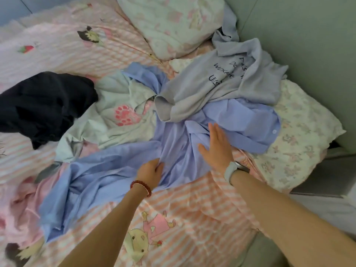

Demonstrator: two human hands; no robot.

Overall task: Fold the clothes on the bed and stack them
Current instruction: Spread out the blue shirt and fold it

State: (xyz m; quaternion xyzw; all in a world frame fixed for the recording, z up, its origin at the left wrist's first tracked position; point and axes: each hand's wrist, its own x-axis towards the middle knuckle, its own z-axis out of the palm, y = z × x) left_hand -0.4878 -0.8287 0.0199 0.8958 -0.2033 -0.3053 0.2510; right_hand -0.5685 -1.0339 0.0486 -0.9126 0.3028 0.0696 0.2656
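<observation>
Heap of unfolded clothes across a bed (192,218) with a pink-striped cartoon cover. At 9 o'clock, a black garment (44,105), bunched, touching the edge of a pale green shirt (115,116) with a pink print, rumpled toward the middle. At 7 o'clock, a pink garment (21,205), crumpled at the frame edge. From there up toward 2 o'clock, a blue button shirt (115,176), spread long and creased, partly over the pale green one. Left hand (151,173), red bead bracelet (140,186) at the wrist, at centre just below the middle: fingers curled, grip bunching a fold of the blue shirt. Right hand (216,146), just beside it toward 3 o'clock, wristband (232,169) on: fingers straight and together, palm down flat on the blue cloth, nothing grasped. At 1 o'clock, a grey shirt (221,89) with black lettering, loosely heaped, lying over the far part of the blue shirt. At 12 o'clock, a floral pillow (169,24); at 3 o'clock, a second floral pillow (300,135), against the green wall (308,35).
</observation>
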